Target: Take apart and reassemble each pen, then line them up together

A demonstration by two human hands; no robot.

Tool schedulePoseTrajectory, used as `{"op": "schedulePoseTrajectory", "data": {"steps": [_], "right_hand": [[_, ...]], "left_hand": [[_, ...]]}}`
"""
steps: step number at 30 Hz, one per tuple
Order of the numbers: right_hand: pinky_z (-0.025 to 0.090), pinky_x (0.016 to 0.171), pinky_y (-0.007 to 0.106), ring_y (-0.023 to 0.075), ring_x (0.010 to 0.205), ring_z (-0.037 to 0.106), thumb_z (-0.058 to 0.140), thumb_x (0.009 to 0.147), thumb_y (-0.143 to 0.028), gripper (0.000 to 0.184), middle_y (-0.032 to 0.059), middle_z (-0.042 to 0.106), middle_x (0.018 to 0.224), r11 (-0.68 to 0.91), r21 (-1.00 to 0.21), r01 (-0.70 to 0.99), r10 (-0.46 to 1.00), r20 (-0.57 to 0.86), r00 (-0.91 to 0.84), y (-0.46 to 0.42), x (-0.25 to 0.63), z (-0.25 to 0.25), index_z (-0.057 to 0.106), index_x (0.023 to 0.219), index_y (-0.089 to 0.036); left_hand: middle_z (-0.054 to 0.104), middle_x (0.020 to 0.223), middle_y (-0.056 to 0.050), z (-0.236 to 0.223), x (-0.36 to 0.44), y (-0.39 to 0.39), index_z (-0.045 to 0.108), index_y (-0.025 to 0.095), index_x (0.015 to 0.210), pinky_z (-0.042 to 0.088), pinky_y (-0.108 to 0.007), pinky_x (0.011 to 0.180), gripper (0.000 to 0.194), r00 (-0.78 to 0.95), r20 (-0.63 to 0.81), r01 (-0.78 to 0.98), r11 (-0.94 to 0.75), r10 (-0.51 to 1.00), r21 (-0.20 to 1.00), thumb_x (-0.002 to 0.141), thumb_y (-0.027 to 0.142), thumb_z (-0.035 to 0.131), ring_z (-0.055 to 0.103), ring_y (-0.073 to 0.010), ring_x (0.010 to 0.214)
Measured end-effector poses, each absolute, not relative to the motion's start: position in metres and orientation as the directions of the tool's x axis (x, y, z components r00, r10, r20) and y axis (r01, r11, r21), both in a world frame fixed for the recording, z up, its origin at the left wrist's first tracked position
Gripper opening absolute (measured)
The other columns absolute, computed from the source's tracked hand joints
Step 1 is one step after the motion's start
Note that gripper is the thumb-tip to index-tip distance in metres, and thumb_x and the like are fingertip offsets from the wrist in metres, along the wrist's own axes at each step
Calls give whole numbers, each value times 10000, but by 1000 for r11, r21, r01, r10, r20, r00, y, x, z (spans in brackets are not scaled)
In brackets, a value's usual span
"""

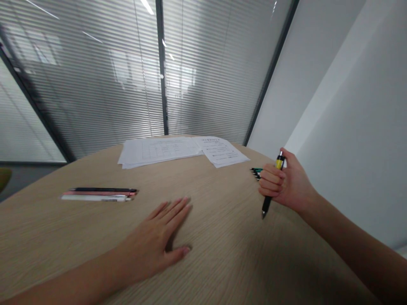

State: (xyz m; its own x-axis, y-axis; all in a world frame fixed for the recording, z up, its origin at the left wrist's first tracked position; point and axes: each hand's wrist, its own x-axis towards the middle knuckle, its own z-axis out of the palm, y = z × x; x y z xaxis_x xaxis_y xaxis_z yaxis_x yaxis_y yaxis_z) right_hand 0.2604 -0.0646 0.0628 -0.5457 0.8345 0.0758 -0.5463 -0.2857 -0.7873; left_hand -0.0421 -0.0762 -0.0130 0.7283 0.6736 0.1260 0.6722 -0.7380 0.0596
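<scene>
My right hand is closed in a fist round a black pen with a yellow top, held upright with its tip pointing down just above the wooden table. My thumb rests on the pen's top. My left hand lies flat on the table, palm down, fingers stretched out, holding nothing. A few green and black pens lie just behind my right hand.
Three pens, black, pink and white, lie side by side at the left of the table. Printed paper sheets are spread at the far edge. Behind are glass walls with blinds and a white wall at the right.
</scene>
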Motion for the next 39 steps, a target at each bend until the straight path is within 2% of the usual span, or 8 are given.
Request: {"op": "schedulePoseTrajectory", "data": {"steps": [9, 14, 22, 27, 34, 39], "right_hand": [[244, 322, 194, 62, 310, 164, 368, 727, -444, 442, -71, 182, 361, -269, -787, -554, 846, 81, -526, -65, 259, 61, 166, 419, -200], [231, 318, 201, 65, 316, 137, 368, 712, -429, 424, -74, 151, 362, -245, -798, -550, 855, 90, -511, -67, 257, 62, 157, 419, -206], [228, 325, 191, 59, 317, 148, 283, 747, -591, 531, -76, 145, 366, -300, -795, -527, 825, 61, -562, -68, 255, 64, 155, 415, -197], [215, 319, 190, 58, 311, 148, 207, 751, -640, 559, -74, 153, 360, -296, -796, -528, 848, 36, -529, -68, 255, 64, 164, 417, -195], [218, 313, 191, 61, 299, 180, 287, 757, -575, 526, -71, 183, 352, -286, -798, -531, 853, 41, -521, -68, 255, 63, 204, 402, -195], [213, 310, 201, 66, 298, 169, 317, 751, -488, 470, -68, 187, 345, -265, -802, -535, 865, 47, -499, -69, 254, 64, 209, 395, -199]], "left_hand": [[225, 1350, -114, -14, -43, -76, 222, 155, 1310, 243, -461, 985, 668, 744, 131, 653, -755, 655, 61, 779, 536, 360, 253, -254, 1229], [220, 1353, -112, -13, -42, -77, 225, 146, 1310, 230, -453, 994, 670, 739, 108, 665, -745, 665, 44, 781, 536, 356, 251, -250, 1230], [234, 1351, -112, -10, -41, -77, 252, 127, 1301, 254, -443, 986, 669, 728, 93, 680, -733, 679, 29, 783, 540, 344, 252, -250, 1231], [256, 1344, -114, -9, -40, -78, 279, 138, 1293, 265, -451, 978, 659, 726, 117, 679, -734, 677, 31, 773, 533, 370, 272, -258, 1222], [305, 1332, -100, -16, -42, -77, 313, 157, 1280, 298, -453, 957, 644, 728, 215, 660, -750, 651, 39, 761, 529, 399, 306, -269, 1205], [315, 1326, -107, -13, -41, -77, 328, 153, 1274, 310, -450, 947, 629, 722, 169, 680, -733, 671, 7, 770, 525, 385, 316, -273, 1200]]}}
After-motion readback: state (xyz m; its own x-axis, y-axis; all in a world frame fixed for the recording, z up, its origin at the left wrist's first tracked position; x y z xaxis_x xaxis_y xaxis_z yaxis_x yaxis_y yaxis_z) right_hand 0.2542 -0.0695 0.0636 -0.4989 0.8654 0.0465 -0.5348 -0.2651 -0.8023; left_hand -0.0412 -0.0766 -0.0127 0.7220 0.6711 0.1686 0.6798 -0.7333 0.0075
